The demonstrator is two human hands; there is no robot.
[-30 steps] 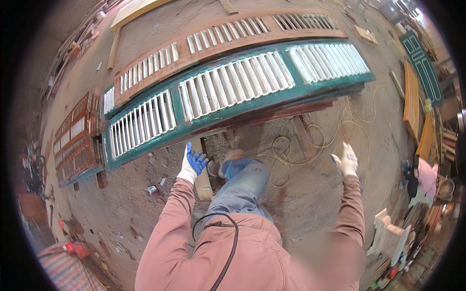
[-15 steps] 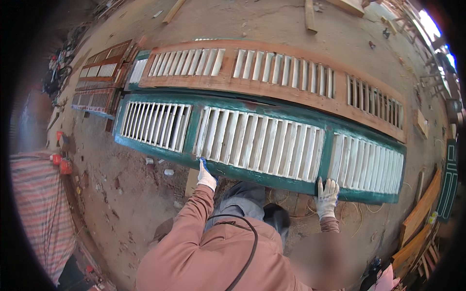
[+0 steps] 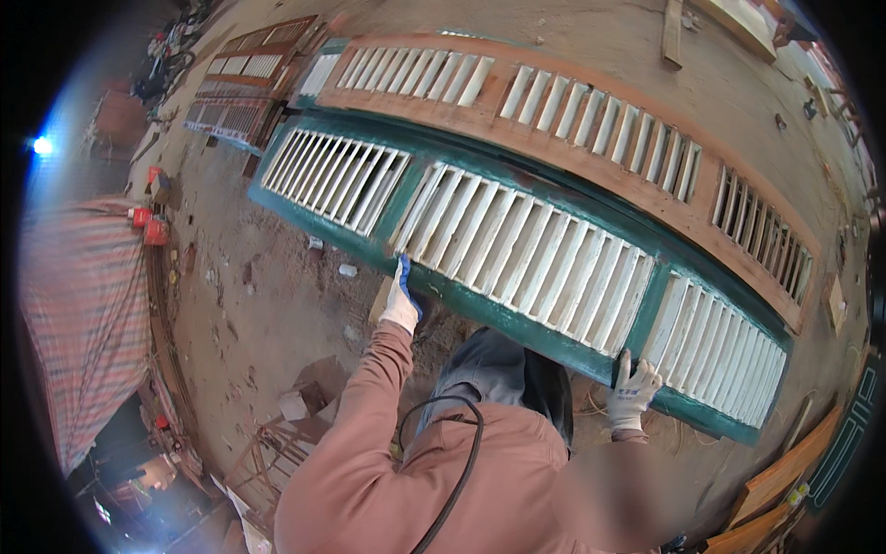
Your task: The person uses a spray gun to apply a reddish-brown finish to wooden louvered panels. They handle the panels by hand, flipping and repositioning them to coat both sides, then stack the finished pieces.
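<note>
A long green louvered shutter (image 3: 383, 208) with whitish slats in three sections lies before me, slanting down to the right in the view. My left hand (image 3: 403, 300), in a white glove with blue on it, grips its near edge by the left upright; most of its fingers are hidden. Farther right, my gloved right hand (image 3: 633, 395) is closed over the same edge near the right upright, fingertips on the green frame. Just beyond lies a second louvered shutter (image 3: 494, 102), its frame reddish brown with pale slats.
More brown louvered panels (image 3: 235, 88) lie at the far left. A striped cloth (image 3: 83, 323) hangs at left, near red containers (image 3: 155, 231). Wooden boards (image 3: 784, 471) lean at the lower right; a plank (image 3: 673, 35) rests on the dirt floor at the back.
The whole view has turned clockwise, so both shutters slant more steeply down to the right. Both hands keep their places on the green shutter's near edge.
</note>
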